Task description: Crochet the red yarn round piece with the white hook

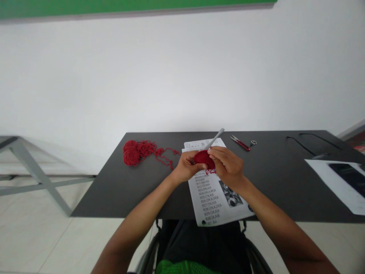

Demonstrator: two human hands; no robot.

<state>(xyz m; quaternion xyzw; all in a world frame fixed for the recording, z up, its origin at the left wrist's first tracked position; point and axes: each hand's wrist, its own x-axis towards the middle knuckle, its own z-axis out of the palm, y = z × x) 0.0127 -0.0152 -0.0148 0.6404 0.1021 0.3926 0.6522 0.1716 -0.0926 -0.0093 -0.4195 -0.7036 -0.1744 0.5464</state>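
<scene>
A round red crochet piece (204,159) is held between both hands above the printed sheets. My left hand (184,167) pinches its left side, with the thumb lying along the lower edge. On the right edge, the fingers of my right hand (228,164) are closed on the same piece. A light grey crochet hook (215,137) slants up and to the right from behind the piece; its lower end is hidden, and I cannot tell whether a finger grips it. Loose red yarn (211,171) hangs just under the piece. A tangled ball of red yarn (132,153) lies to the left.
Printed pattern sheets (203,198) lie under the hands and overhang the front edge of the dark table (114,198). Red thread snips (241,143) and a small metal ring (253,142) are behind on the right. Glasses (319,155) and a phone (349,177) on white paper sit far right.
</scene>
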